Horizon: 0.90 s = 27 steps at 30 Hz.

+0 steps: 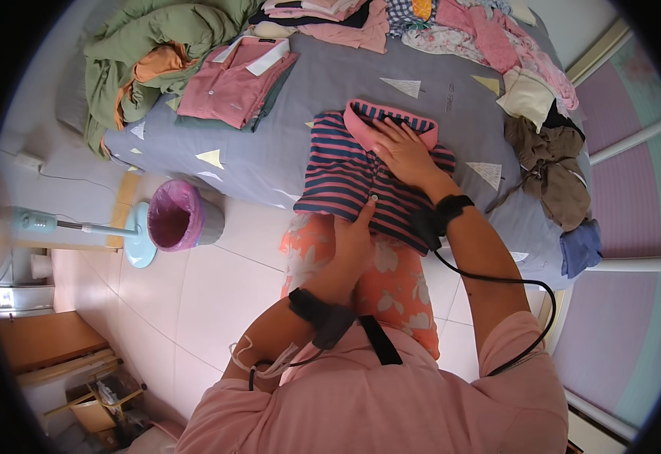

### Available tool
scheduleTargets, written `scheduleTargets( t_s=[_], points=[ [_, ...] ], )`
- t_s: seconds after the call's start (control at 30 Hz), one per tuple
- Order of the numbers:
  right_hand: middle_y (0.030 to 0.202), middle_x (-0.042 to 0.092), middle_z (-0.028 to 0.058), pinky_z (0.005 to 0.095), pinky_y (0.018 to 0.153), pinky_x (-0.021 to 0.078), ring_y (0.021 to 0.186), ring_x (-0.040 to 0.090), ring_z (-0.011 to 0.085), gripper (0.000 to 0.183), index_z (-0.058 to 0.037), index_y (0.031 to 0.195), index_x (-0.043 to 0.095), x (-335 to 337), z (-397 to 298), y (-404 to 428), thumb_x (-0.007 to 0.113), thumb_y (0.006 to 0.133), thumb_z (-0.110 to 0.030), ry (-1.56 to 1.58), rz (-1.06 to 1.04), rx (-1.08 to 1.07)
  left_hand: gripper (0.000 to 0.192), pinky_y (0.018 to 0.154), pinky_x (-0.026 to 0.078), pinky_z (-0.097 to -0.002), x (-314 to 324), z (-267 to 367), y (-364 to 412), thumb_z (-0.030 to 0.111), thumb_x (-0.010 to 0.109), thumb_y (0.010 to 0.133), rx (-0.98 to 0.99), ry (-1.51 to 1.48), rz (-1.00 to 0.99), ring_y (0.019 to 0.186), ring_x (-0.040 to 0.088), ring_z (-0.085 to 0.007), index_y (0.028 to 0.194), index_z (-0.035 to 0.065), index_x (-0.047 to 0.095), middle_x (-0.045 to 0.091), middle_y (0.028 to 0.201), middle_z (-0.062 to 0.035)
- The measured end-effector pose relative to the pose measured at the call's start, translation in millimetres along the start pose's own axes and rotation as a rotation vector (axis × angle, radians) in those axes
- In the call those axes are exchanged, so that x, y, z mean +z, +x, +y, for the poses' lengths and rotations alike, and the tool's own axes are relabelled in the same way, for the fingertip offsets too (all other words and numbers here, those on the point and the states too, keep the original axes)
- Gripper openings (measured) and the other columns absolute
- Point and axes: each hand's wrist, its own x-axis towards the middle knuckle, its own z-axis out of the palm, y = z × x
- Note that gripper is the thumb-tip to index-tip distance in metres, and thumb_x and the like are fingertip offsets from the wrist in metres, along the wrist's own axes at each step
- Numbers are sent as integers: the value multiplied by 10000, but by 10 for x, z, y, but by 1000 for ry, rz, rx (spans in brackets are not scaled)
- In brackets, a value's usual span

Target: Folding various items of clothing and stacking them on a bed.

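A folded polo shirt point(336, 170) with navy and pink stripes and a pink collar lies at the near edge of the bed, front side up. My right hand point(401, 150) rests flat on it, its fingers spread over the collar opening. At the shirt's lower edge is my left hand point(354, 241); its thumb presses on top by a white button, and its other fingers are hidden beneath the cloth. A folded pink shirt with a white collar point(223, 85) lies to the left, on top of a dark green folded garment point(271, 105).
The bed point(347, 74) has a grey patterned sheet. A green quilt point(137, 40) is bunched at left; folded clothes point(330, 17) lie at the far side. Loose garments point(557, 164) line the right. A lined bin point(174, 218) and a fan base point(137, 241) stand on the floor.
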Motion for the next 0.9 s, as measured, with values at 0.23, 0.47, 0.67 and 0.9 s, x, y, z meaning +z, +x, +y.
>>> scheduleTargets(
  t_s=[0.23, 0.47, 0.67, 0.9],
  points=[
    [1352, 434, 140, 362, 1069, 240, 1282, 369, 270, 401, -23, 1313, 423, -732, -151, -406, 321, 973, -208, 791, 444, 237, 247, 660, 545, -341, 211, 719, 13, 43, 547, 872, -68, 14, 19, 854, 624, -220, 1108, 79, 481, 598, 989, -81],
    [1322, 440, 178, 366, 1023, 307, 1201, 439, 293, 471, 17, 1334, 366, -534, -199, -1303, 435, 933, -219, 723, 358, 503, 180, 719, 557, -328, 463, 1307, 82, 48, 517, 892, -40, 122, -93, 824, 636, -196, 1071, 30, 520, 618, 948, -82],
    [1385, 252, 224, 421, 1053, 235, 1293, 271, 327, 993, 60, 1374, 135, -978, -1650, -796, 775, 668, -221, 736, 348, 226, 160, 759, 551, -312, 539, 1620, -89, 76, 491, 917, -50, -12, -98, 856, 632, -198, 1031, -26, 536, 616, 968, -110],
    [1398, 265, 251, 421, 1041, 285, 1282, 327, 356, 846, 48, 1363, 194, -1098, -1818, -123, 718, 708, -63, 533, 878, 126, 130, 708, 549, -290, 614, 1820, -286, 72, 486, 921, 41, -128, -66, 833, 629, -173, 1029, 21, 535, 611, 950, -80]
  ],
)
